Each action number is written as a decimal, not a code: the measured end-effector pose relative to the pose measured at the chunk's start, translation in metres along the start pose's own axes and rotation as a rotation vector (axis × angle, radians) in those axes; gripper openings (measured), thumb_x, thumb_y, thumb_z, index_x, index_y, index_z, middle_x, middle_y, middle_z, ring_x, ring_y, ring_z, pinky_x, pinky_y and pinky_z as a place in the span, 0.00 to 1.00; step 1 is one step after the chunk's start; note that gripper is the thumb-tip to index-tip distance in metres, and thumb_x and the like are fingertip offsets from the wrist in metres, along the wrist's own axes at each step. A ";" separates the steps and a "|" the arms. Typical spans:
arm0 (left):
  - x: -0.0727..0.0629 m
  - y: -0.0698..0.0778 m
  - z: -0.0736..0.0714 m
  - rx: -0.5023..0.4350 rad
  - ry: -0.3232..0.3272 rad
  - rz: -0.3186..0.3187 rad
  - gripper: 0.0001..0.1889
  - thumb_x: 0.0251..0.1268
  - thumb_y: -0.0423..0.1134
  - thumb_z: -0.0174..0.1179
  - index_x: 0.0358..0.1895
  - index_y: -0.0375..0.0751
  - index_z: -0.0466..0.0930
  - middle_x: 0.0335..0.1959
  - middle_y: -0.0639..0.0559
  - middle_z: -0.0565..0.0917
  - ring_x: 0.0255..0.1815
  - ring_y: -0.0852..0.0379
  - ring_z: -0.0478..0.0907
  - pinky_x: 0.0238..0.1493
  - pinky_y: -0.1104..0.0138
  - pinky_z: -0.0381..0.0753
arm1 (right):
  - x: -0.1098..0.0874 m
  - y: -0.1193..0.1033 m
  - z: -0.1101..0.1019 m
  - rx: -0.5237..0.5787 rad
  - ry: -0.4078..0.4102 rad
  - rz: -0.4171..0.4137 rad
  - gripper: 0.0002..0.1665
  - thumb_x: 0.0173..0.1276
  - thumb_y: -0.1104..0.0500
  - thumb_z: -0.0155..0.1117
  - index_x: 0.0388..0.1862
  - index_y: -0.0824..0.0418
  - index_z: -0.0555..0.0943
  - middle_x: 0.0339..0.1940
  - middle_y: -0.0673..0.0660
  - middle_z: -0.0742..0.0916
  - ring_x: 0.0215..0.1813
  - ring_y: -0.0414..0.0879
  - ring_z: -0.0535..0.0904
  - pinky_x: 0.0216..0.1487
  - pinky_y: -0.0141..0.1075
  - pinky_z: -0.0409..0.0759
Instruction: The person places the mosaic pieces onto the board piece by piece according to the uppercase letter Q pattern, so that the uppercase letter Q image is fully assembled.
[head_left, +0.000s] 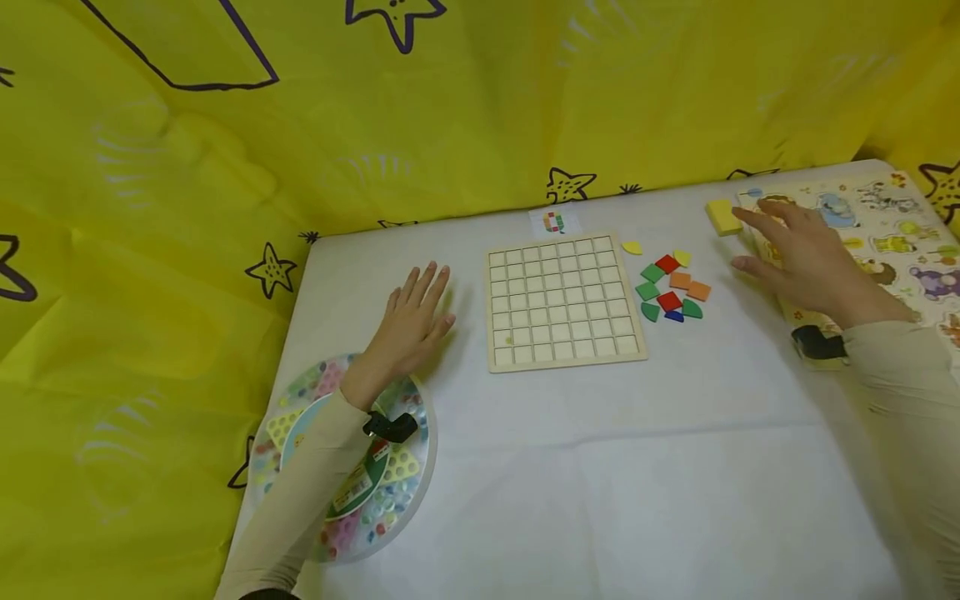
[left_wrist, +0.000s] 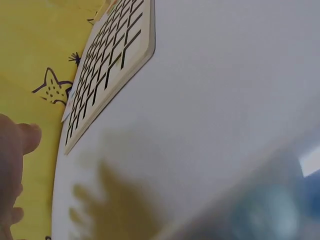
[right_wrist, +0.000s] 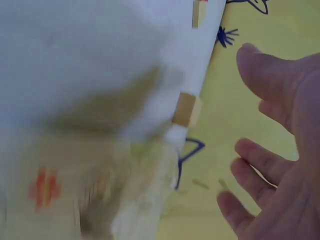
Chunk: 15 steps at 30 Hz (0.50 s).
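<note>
A square, pale wooden grid board (head_left: 564, 304) lies on a white-covered table (head_left: 540, 508). Right of it are small, flat, coloured pieces (head_left: 670, 302) and, farther out, a yellow rectangular block (head_left: 723, 218) near the right hand (head_left: 810, 260), which grasps nothing. Left of the board hovers the empty left hand (head_left: 411, 323).

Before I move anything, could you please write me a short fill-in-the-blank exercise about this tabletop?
1. In the head view, the rectangular block near the right hand is colored ____.
2. The round game board lies partly beneath the person's ____ forearm.
3. Of the loose tiles beside the wooden grid board, exactly one is ____.

Missing words: yellow; left; blue.
</note>
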<state>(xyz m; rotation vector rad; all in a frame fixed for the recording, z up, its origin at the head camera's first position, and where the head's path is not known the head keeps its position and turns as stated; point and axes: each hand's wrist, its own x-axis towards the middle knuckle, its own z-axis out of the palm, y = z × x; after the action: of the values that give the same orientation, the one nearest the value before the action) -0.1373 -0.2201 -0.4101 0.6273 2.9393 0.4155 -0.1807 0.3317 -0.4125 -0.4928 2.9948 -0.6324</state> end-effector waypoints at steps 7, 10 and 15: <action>0.032 0.010 0.015 -0.116 -0.078 0.062 0.42 0.82 0.49 0.59 0.87 0.40 0.49 0.70 0.35 0.69 0.66 0.40 0.66 0.65 0.50 0.71 | 0.030 -0.011 0.020 0.139 -0.046 -0.040 0.31 0.78 0.62 0.66 0.76 0.66 0.73 0.63 0.78 0.81 0.67 0.74 0.68 0.68 0.71 0.61; 0.042 0.011 0.021 -0.163 -0.118 0.072 0.43 0.80 0.48 0.62 0.87 0.37 0.50 0.55 0.41 0.71 0.55 0.46 0.64 0.55 0.57 0.69 | 0.037 -0.013 0.028 0.175 -0.076 -0.044 0.30 0.77 0.64 0.67 0.75 0.65 0.74 0.58 0.77 0.84 0.62 0.71 0.75 0.65 0.67 0.67; 0.053 0.009 0.024 -0.221 -0.160 0.069 0.45 0.77 0.46 0.65 0.85 0.33 0.51 0.50 0.43 0.71 0.50 0.48 0.62 0.53 0.59 0.64 | 0.046 -0.017 0.033 0.190 -0.112 -0.032 0.27 0.76 0.67 0.66 0.72 0.65 0.78 0.55 0.72 0.85 0.55 0.66 0.80 0.59 0.62 0.75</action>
<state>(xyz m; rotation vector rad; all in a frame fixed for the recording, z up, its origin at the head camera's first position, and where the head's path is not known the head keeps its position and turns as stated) -0.1783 -0.1843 -0.4326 0.6979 2.6785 0.6540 -0.2158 0.2901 -0.4352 -0.5448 2.7916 -0.8511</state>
